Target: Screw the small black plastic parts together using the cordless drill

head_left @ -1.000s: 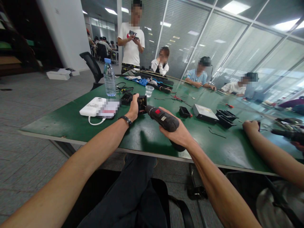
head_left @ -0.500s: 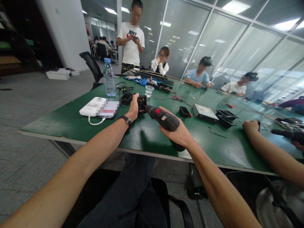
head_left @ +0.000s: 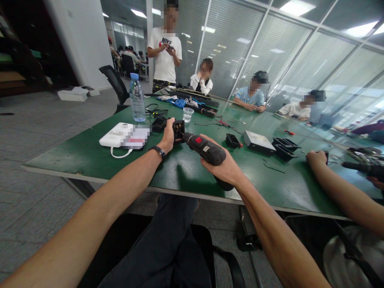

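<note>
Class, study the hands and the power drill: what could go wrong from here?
The left hand grips the black part close to the front of the power drill, so a slip might hurt that hand.

Only the left hand appears to steady the part; it might twist if the right hand pushes hard.

The clear cup stands just beyond; a jolt might tip it.

TEXT: "NIKE" lettering (head_left: 166, 41) | COLOUR: dark | ON: white T-shirt (head_left: 165, 64), chest | WEARER: standing person (head_left: 165, 71)
</note>
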Tool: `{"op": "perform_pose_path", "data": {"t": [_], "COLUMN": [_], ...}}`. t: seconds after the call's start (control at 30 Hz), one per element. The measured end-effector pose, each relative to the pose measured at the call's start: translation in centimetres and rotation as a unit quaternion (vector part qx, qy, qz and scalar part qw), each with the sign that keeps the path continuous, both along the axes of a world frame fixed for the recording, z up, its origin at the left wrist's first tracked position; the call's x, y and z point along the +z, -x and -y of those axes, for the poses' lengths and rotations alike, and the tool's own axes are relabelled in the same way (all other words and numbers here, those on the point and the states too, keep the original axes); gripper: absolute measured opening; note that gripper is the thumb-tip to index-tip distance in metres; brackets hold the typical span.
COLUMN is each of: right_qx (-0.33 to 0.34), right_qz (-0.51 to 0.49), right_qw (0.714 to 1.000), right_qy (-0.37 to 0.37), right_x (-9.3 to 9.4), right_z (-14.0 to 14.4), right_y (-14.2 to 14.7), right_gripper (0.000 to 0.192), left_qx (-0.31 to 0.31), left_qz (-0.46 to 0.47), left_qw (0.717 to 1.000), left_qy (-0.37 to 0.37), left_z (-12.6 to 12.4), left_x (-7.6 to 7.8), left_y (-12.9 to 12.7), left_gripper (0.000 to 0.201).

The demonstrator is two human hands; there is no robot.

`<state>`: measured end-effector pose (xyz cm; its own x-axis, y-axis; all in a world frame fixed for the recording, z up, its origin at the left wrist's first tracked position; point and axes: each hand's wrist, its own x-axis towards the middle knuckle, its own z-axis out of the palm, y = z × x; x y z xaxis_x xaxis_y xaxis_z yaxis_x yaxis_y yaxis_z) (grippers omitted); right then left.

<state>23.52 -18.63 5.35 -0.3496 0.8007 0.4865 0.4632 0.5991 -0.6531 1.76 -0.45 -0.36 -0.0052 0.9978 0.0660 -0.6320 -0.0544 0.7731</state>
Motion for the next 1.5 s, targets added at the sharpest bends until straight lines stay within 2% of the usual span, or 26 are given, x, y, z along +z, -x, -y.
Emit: {"op": "perform_pose_path", "data": {"t": [0.1,0.47,1.27,1.5], "right_qx": [0.000,-0.002,-0.005,-0.001], "right_qz": [0.002,0.005,0.012,-0.004], "right_qw": [1.000,1.000,1.000,1.000], "right_qy": [0.003,0.004,0.016,0.016], "right_x": [-0.02,0.19,0.14,0.13], "right_z": [-0.03,0.11,0.11,0.10], "right_y": [-0.09,0.05,-0.11,-0.05], "right_gripper": [0.093,0.093,0.097,0.095], "left_qx": [0.028,0.027,0.027,0.027], "left_qz": [-0.021,-0.006,-0.007,-0.033], "left_qw": [0.999,1.000,1.000,0.999], "left_qy": [0.000,0.014,0.014,0.009], "left_z": [0.13,0.73,0.63,0.71], "left_x": [0.13,0.74,0.68,0.85], "left_y": [-0.08,-0.15,-0.12,-0.23], "left_gripper": [0.056,0.051,0.055,0.055]}}
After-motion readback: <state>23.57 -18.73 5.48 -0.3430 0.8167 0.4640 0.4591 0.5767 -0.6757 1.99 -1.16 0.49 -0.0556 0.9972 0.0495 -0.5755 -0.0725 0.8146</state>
